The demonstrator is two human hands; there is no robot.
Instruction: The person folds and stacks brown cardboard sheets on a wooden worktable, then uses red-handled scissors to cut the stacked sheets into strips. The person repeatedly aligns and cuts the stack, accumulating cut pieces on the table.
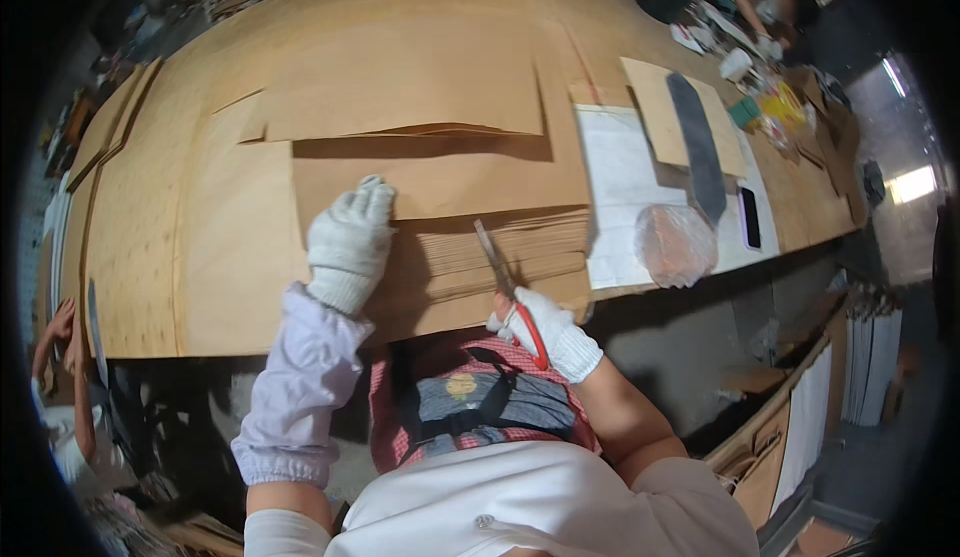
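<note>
Scissors point(504, 278) are gripped by the right hand point(556, 335) at the near side of the paper stack point(530, 241), blades angled away over its layered edges; the left hand point(350, 239) is laid on its left, grip unclear.

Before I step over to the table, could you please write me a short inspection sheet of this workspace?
Surface: wooden table, with a white sheet on its right part.
Job's things: stacked brown sheets in front of the person; red-handled scissors.
Clutter: phone, round bundle in clear plastic, grey strip on a pale board; mixed items at the far right.
Left hand: gloved, resting on the brown sheets.
Right hand: gloved, holding the scissors.
Cables: nothing seen.
Surroundings: other people at the left edge and upper right, partly visible.
</note>
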